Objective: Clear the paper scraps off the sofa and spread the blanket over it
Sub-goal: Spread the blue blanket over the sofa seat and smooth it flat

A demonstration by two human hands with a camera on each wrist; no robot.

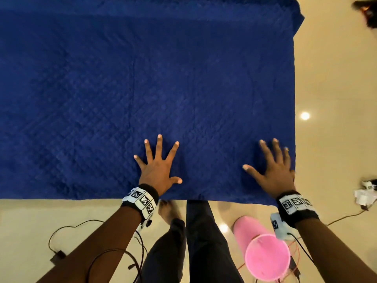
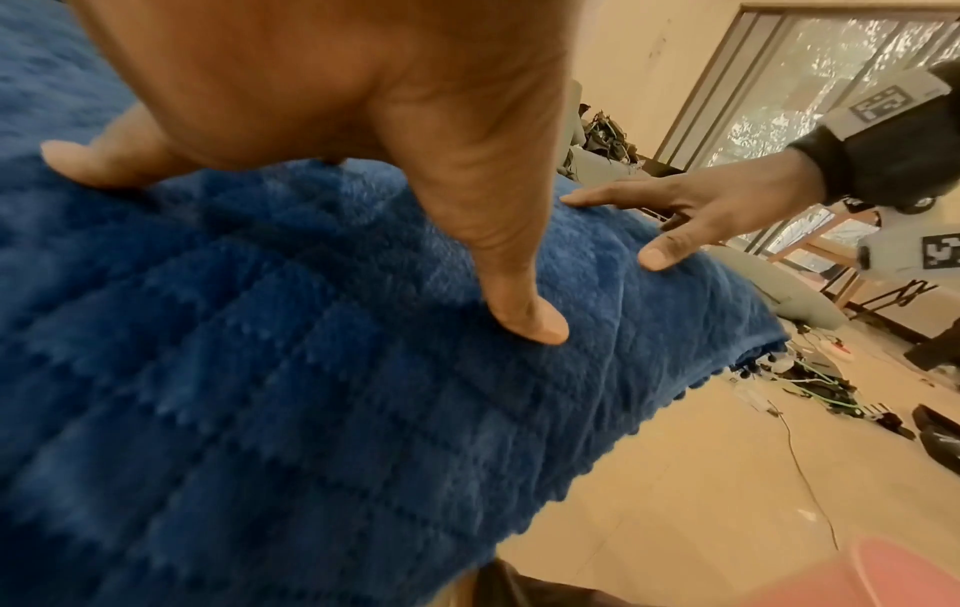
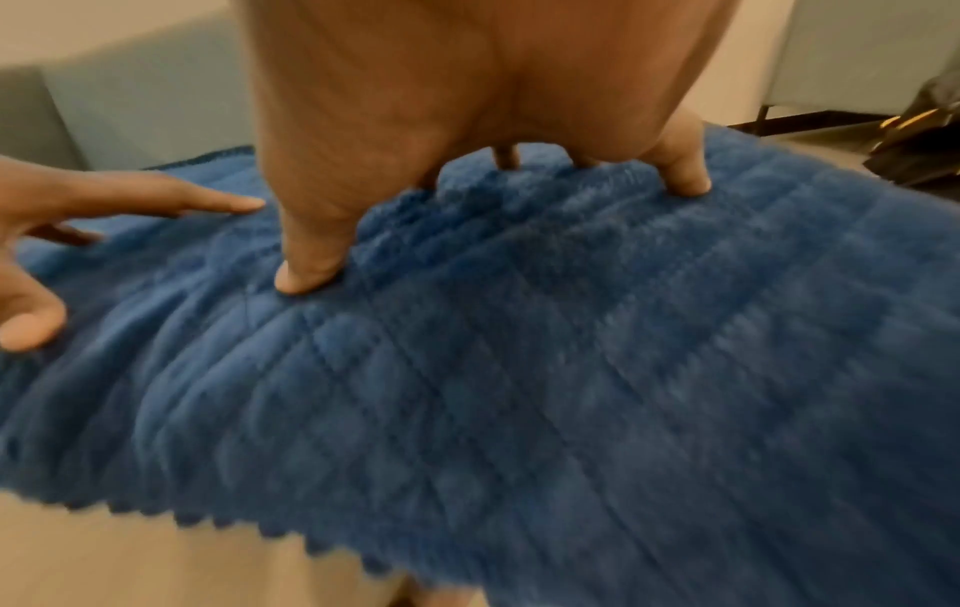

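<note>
A dark blue quilted blanket (image 1: 142,88) lies spread flat over the sofa, which is hidden beneath it. My left hand (image 1: 158,166) presses on the blanket near its front edge, fingers splayed and straight. My right hand (image 1: 273,166) lies flat on the blanket close to its front right corner, slightly blurred. In the left wrist view the left thumb (image 2: 530,316) pushes into the plush blanket (image 2: 260,390), with the right hand (image 2: 691,213) beyond. The right wrist view shows my right fingers (image 3: 306,271) on the blanket (image 3: 571,390). No paper scraps are visible.
A pink bin (image 1: 265,254) stands on the beige floor by my right leg. Black cables (image 1: 71,227) trail across the floor at lower left. A white device with a cable (image 1: 365,195) lies at the right. My legs (image 1: 204,242) stand against the sofa front.
</note>
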